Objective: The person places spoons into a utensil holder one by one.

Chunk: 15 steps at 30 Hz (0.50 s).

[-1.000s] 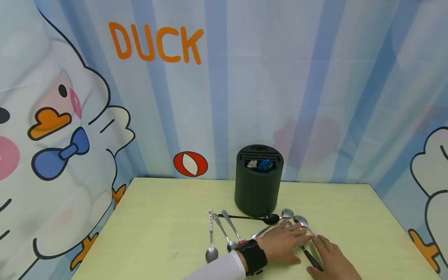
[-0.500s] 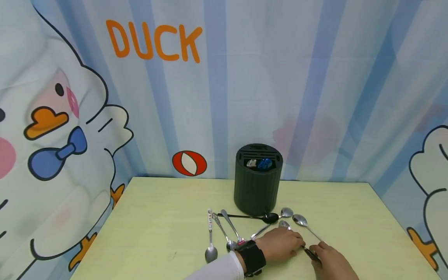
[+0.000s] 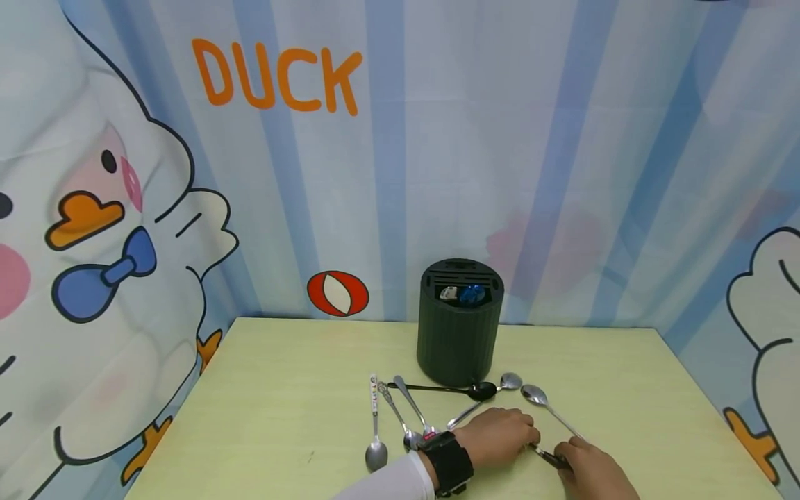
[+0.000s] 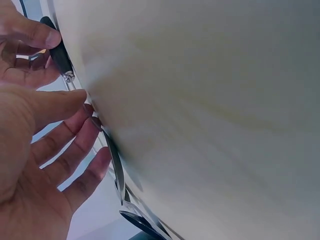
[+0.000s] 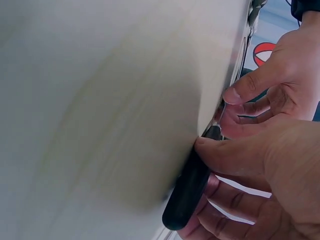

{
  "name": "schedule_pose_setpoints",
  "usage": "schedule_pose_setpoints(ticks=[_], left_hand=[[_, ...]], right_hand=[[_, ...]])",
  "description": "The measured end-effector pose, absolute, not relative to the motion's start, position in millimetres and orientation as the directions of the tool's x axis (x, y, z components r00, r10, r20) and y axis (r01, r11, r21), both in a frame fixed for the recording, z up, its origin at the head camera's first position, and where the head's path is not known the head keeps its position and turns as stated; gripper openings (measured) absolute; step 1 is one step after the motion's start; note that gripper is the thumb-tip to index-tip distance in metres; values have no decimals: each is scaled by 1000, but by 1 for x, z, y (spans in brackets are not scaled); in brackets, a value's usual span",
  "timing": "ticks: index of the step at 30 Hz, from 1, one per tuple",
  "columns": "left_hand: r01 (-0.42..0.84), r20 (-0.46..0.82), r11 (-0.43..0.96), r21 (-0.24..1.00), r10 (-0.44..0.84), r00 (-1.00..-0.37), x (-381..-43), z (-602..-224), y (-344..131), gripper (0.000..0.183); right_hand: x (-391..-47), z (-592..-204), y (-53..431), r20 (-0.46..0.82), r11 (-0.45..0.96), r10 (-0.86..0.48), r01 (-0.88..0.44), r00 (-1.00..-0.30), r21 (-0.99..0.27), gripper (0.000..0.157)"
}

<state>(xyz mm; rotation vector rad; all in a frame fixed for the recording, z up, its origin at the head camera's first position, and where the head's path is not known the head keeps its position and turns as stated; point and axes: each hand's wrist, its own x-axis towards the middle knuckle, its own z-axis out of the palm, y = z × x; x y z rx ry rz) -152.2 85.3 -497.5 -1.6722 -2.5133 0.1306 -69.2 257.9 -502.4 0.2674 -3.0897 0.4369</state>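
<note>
Moved since a second ago: left hand (image 3: 496, 437), from spread flat to pinching; right hand (image 3: 596, 465), from near-straight fingers to gripping; black-handled spoon (image 3: 551, 458), handle turned nearer to crosswise. Unmoved: dark canister (image 3: 459, 347), landmark for every place below, upright on the bench (image 3: 294, 389), with pale item (image 3: 448, 293) and blue item (image 3: 471, 294) in its opening.

Left to right:
– Patterned-handle spoon (image 3: 376, 456): front-left of canister, bowl toward the person.
– Ornate-handled spoon (image 3: 393, 410): front-left of canister, bowl likewise.
– Plain steel spoon (image 3: 410, 401): front-left of canister, lower end partly hidden by black wrist strap (image 3: 446, 462).
– Black spoon (image 3: 482, 392): crosswise, just in front of canister.
– Crossed steel spoon (image 3: 510, 381): bowl front-right of canister, stem passing by black spoon's bowl.
– Left hand: in front of canister, thumb and fingers clamped on black-handled spoon's stem.
– Black-handled spoon: front-right of canister, spanning both hands; lifted or resting, cannot tell.
– Slanting steel spoon (image 3: 535, 395): front-right of canister, near end hidden at right hand.
– Right hand: farthest front-right of canister, thumb and fingers clamped on the black handle.

Meaning, as judged: one spoon singled out, under two-handed control.
</note>
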Motion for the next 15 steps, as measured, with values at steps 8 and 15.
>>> schedule_pose_setpoints(ticks=[8, 15], left_hand=[[908, 48, 392, -148, 920, -389, -150, -498, 84, 12], [900, 76, 395, -184, 919, -388, -150, -494, 80, 15]], right_hand=[[-67, -502, 256, 34, 943, -182, -185, -983, -276, 18], [-67, -502, 257, 61, 947, -187, -196, -981, -256, 20]])
